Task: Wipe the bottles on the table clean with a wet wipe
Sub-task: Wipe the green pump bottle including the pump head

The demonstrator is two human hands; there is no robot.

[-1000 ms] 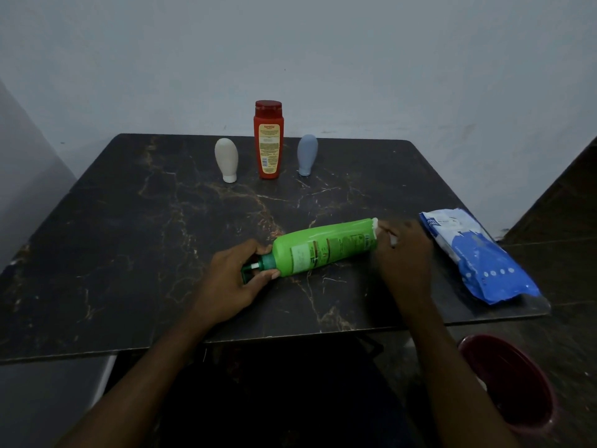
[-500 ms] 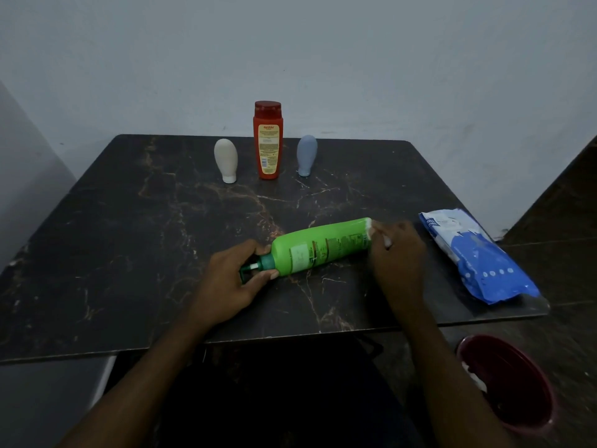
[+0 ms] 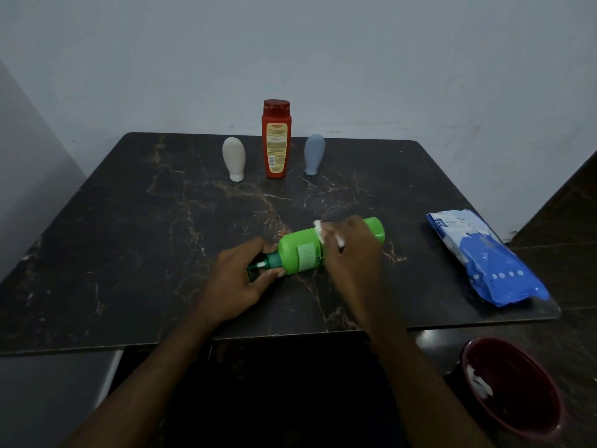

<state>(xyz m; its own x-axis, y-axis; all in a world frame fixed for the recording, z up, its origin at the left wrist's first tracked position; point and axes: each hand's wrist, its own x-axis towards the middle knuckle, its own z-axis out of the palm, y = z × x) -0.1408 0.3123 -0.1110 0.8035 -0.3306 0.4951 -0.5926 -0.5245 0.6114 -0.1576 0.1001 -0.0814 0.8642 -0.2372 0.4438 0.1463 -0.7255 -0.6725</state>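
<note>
Left hand (image 3: 239, 279) grips the pump neck of the green plastic bottle (image 3: 303, 253) lying near-centre on the dark marbled table (image 3: 129, 253); right hand (image 3: 350, 250) presses a white wet wipe (image 3: 319, 231) onto its body.

Looks like a plain home room: bare pale wall (image 3: 355, 59) beyond the hands, dark marble-look table (image 3: 129, 253) under them. Toiletry bottles (image 3: 276, 140) past the hands, maroon bin (image 3: 517, 399) low to their right.
</note>
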